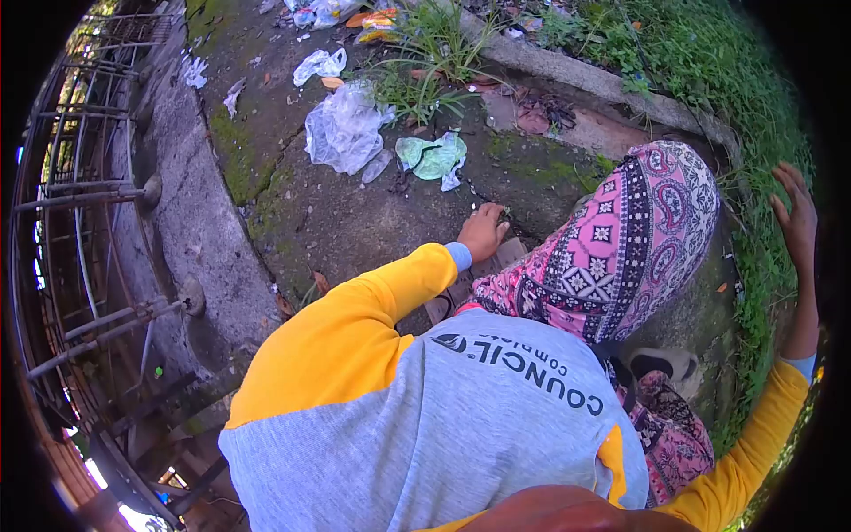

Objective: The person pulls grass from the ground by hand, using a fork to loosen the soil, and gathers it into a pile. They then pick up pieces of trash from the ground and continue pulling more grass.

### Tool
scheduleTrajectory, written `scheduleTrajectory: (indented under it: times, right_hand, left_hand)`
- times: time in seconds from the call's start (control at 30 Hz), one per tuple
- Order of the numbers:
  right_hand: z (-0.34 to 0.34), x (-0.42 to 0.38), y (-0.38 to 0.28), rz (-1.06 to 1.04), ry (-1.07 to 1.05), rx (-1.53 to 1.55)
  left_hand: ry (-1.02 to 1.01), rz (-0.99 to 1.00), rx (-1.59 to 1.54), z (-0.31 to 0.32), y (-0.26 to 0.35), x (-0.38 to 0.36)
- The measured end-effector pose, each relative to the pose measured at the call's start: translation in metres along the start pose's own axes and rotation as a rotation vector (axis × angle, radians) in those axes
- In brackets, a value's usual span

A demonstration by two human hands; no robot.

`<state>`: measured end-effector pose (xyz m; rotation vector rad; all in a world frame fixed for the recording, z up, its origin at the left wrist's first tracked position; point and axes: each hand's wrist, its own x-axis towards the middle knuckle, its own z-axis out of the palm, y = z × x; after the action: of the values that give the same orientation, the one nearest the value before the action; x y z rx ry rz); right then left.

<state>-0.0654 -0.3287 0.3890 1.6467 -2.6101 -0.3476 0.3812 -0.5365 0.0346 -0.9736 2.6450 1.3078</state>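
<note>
My left hand [484, 232], at the end of a yellow sleeve, reaches down to the dark, mossy concrete [355, 213] beside my bent knee. Its fingertips are at the ground, with the thumb a little apart; nothing shows clearly in its grasp. A crumpled green and white plastic bag [433, 157] lies just beyond it. Out at the far right, my right hand [797, 213] is raised with its fingers apart, over green grass, holding nothing that I can see. My pink patterned trousers [612, 239] cover the knee between the two hands.
Clear plastic bags [342, 129] and other litter [378, 25] lie farther up the concrete. Tufts of grass [443, 44] grow from it near a low curb [585, 78]. Metal railings [97, 195] run along the left beside a sloped concrete edge. Thick greenery [691, 53] covers the right.
</note>
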Motion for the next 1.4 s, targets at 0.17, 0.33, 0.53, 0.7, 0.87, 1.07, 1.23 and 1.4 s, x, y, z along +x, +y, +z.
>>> scheduleTrajectory:
  times: [0.17,0.33,0.53,0.7,0.87,1.07,1.23,1.4]
  right_hand:
    - [-0.030,-0.003,0.045,0.012,-0.348,-0.177]
    - [0.045,0.019,0.112,0.046,-0.029,0.366]
    - [0.060,0.100,0.021,-0.015,-0.112,0.550]
    - [0.063,0.168,-0.036,-0.225,-0.053,0.573]
    - [0.065,0.192,-0.093,-0.371,0.015,0.545]
    - [0.093,0.184,-0.086,-0.305,-0.160,0.586]
    - [0.109,0.168,-0.032,-0.081,-0.293,0.680]
    - [0.131,0.151,0.007,0.087,-0.311,0.735]
  left_hand:
    - [0.087,-0.174,-0.134,0.008,-0.008,-0.010]
    - [0.088,-0.228,0.019,-0.012,-0.011,-0.035]
    - [0.188,-0.350,0.099,-0.031,-0.018,-0.052]
    - [0.330,-0.497,0.221,-0.068,-0.017,-0.038]
    - [0.520,-0.559,0.330,-0.092,-0.061,-0.019]
    - [0.547,-0.723,0.291,-0.127,-0.120,0.017]
    - [0.535,-0.778,0.251,-0.132,-0.168,0.071]
    - [0.481,-0.757,0.452,-0.129,-0.194,0.117]
